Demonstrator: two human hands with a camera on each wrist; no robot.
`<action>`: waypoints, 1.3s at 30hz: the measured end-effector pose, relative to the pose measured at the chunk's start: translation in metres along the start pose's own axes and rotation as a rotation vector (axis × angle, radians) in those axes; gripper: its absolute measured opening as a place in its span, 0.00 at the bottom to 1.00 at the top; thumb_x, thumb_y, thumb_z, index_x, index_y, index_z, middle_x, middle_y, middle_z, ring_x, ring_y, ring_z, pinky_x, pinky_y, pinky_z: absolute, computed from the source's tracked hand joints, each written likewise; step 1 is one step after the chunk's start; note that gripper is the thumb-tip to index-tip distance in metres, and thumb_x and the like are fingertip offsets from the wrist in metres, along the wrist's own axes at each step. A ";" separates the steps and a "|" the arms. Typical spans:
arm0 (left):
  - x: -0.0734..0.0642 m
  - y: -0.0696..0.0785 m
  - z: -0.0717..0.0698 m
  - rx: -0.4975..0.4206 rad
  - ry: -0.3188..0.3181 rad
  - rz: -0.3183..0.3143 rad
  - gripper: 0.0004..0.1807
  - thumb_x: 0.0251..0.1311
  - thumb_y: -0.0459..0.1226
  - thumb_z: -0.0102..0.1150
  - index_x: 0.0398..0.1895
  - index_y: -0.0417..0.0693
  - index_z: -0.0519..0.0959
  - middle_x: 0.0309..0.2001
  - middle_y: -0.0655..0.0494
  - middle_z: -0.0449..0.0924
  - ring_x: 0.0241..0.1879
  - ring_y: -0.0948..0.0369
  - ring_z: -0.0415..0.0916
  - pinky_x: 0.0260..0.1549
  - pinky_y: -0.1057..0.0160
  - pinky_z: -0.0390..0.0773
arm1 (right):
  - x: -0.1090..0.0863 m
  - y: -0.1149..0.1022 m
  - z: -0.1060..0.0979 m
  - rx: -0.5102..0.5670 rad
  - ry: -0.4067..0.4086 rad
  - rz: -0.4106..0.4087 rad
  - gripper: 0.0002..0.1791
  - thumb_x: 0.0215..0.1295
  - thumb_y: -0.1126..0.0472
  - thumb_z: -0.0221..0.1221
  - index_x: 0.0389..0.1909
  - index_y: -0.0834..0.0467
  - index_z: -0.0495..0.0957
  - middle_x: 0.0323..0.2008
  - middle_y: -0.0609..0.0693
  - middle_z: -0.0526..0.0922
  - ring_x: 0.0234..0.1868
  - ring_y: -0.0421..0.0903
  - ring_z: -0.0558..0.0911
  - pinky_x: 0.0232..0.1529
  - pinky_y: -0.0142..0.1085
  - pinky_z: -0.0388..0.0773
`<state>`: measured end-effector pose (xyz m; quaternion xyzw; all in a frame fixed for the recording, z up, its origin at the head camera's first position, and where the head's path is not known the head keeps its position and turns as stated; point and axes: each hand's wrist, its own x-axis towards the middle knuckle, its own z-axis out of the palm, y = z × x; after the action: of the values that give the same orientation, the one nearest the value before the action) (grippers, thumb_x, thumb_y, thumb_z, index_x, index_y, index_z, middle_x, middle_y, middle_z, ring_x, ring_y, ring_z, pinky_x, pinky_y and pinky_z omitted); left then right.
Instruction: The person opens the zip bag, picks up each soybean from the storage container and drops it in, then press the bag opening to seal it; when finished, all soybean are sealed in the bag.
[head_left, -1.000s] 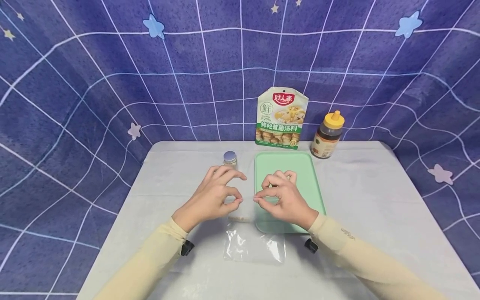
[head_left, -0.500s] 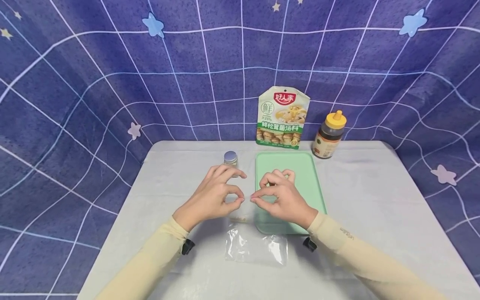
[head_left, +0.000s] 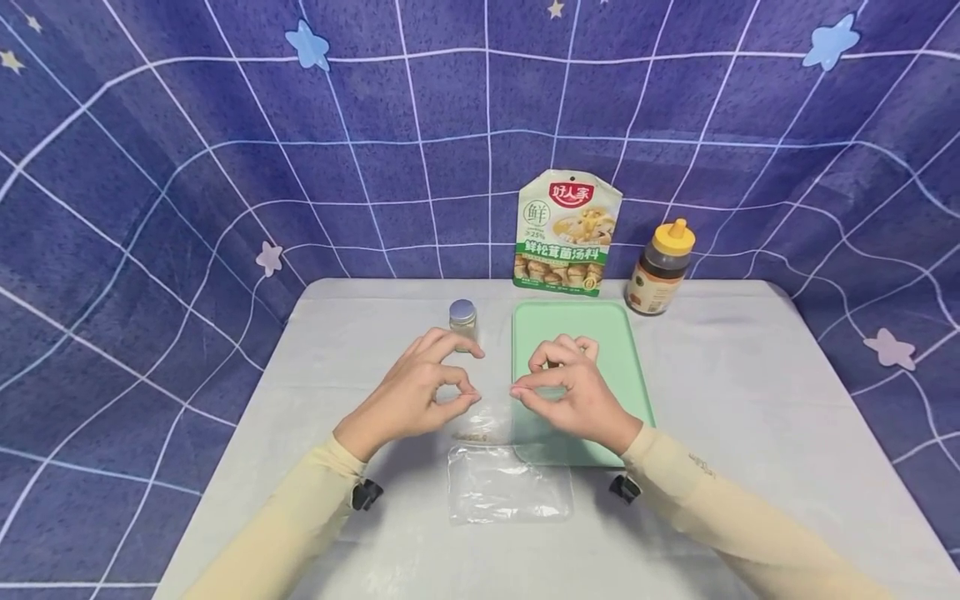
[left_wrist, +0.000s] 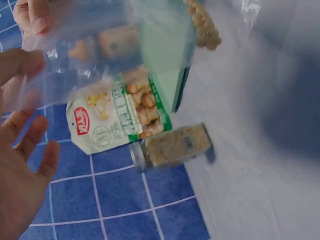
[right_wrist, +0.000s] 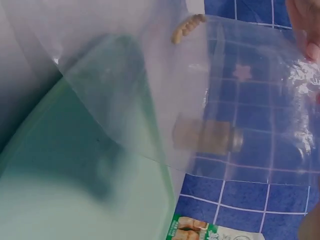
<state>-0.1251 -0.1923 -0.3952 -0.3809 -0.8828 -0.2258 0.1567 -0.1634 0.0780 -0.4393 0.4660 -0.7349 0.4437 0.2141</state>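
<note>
A clear plastic bag hangs between my two hands, its lower part nearest to me. My left hand pinches its upper edge with thumb and forefinger, the other fingers spread. Opposite, my right hand pinches the same edge, over the green tray. A small gap separates the two pinches. Through the bag, the right wrist view shows a small jar and a row of small round beige pieces. These beige pieces also show in the left wrist view, beside the tray.
Behind the left hand stands the jar, with a metallic lid and grainy beige contents. A soup seasoning pouch leans upright at the table's back edge. To its right is a dark squeeze bottle with a yellow cap. A blue gridded cloth backs the white table.
My hands drew slightly closer, then moved apart again, the left going a little left and the right a little right. The bag's lower part now looks flatter.
</note>
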 end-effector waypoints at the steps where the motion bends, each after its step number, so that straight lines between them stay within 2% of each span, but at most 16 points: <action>1: 0.001 0.000 0.000 0.001 -0.002 -0.014 0.06 0.58 0.43 0.71 0.25 0.61 0.86 0.60 0.60 0.75 0.61 0.57 0.66 0.61 0.50 0.65 | 0.001 -0.001 0.000 0.003 -0.001 0.007 0.00 0.60 0.57 0.73 0.31 0.48 0.91 0.32 0.36 0.72 0.38 0.39 0.67 0.47 0.53 0.49; 4: 0.003 0.002 -0.001 0.013 -0.003 -0.036 0.05 0.57 0.47 0.73 0.30 0.61 0.88 0.62 0.59 0.74 0.62 0.57 0.65 0.63 0.49 0.62 | 0.001 -0.001 -0.001 0.020 -0.005 0.026 0.01 0.61 0.56 0.73 0.32 0.48 0.92 0.32 0.36 0.72 0.38 0.39 0.67 0.48 0.53 0.49; 7: 0.007 0.004 0.000 0.028 0.010 -0.020 0.06 0.57 0.48 0.72 0.32 0.60 0.89 0.61 0.59 0.74 0.62 0.57 0.65 0.63 0.51 0.63 | 0.001 -0.003 0.000 0.025 -0.010 0.026 0.01 0.61 0.56 0.73 0.33 0.47 0.92 0.33 0.35 0.72 0.39 0.39 0.67 0.49 0.53 0.48; 10: 0.011 0.007 0.001 0.035 0.024 0.011 0.03 0.57 0.45 0.72 0.28 0.61 0.89 0.60 0.60 0.76 0.62 0.57 0.66 0.63 0.51 0.64 | 0.001 -0.005 0.000 0.019 -0.016 0.027 0.03 0.59 0.57 0.74 0.33 0.46 0.92 0.33 0.35 0.72 0.39 0.39 0.67 0.49 0.52 0.48; 15: 0.014 0.010 0.002 0.040 0.034 0.044 0.08 0.59 0.43 0.72 0.24 0.59 0.85 0.56 0.61 0.77 0.61 0.58 0.67 0.60 0.53 0.67 | 0.001 -0.006 -0.002 0.019 -0.006 0.034 0.01 0.60 0.55 0.73 0.32 0.47 0.92 0.32 0.35 0.71 0.38 0.39 0.67 0.49 0.52 0.48; 20: 0.009 0.006 0.000 0.032 0.036 -0.005 0.08 0.58 0.49 0.73 0.30 0.58 0.89 0.59 0.60 0.76 0.62 0.58 0.66 0.62 0.52 0.66 | -0.001 -0.005 -0.007 0.045 -0.001 0.056 0.01 0.60 0.57 0.74 0.33 0.47 0.92 0.32 0.37 0.72 0.38 0.40 0.66 0.48 0.51 0.47; 25: -0.003 0.001 -0.008 -0.009 0.094 -0.053 0.06 0.54 0.47 0.77 0.30 0.60 0.90 0.59 0.60 0.77 0.62 0.56 0.66 0.58 0.49 0.68 | -0.004 -0.007 -0.012 0.072 0.012 0.079 0.08 0.55 0.64 0.75 0.33 0.47 0.92 0.31 0.38 0.72 0.37 0.41 0.66 0.48 0.50 0.45; 30: -0.005 -0.001 -0.011 -0.029 0.098 -0.021 0.03 0.56 0.44 0.76 0.28 0.59 0.89 0.57 0.57 0.78 0.61 0.55 0.66 0.57 0.50 0.69 | -0.004 -0.006 -0.015 0.070 0.014 0.076 0.08 0.55 0.63 0.76 0.33 0.46 0.92 0.30 0.39 0.72 0.37 0.41 0.65 0.48 0.50 0.44; 33: -0.003 -0.001 -0.011 -0.031 0.086 0.002 0.05 0.57 0.44 0.75 0.27 0.58 0.88 0.54 0.60 0.78 0.60 0.56 0.67 0.57 0.53 0.69 | -0.005 -0.004 -0.016 0.056 0.020 0.078 0.07 0.56 0.62 0.75 0.33 0.46 0.92 0.30 0.39 0.72 0.37 0.41 0.65 0.48 0.51 0.45; 36: -0.002 -0.001 -0.012 -0.038 0.083 -0.003 0.06 0.56 0.45 0.75 0.26 0.58 0.87 0.50 0.64 0.78 0.58 0.59 0.69 0.55 0.56 0.70 | -0.005 -0.002 -0.017 0.056 0.025 0.083 0.08 0.56 0.63 0.75 0.33 0.46 0.92 0.29 0.41 0.73 0.37 0.41 0.65 0.48 0.51 0.45; 39: -0.003 -0.003 -0.012 -0.038 0.086 -0.026 0.06 0.54 0.46 0.77 0.29 0.58 0.89 0.50 0.64 0.79 0.56 0.60 0.69 0.53 0.57 0.71 | -0.006 -0.002 -0.017 0.059 0.022 0.088 0.07 0.56 0.62 0.75 0.34 0.46 0.92 0.30 0.41 0.74 0.37 0.41 0.66 0.48 0.50 0.45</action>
<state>-0.1236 -0.2024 -0.3871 -0.3624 -0.8757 -0.2604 0.1842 -0.1610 0.0951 -0.4338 0.4343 -0.7390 0.4793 0.1887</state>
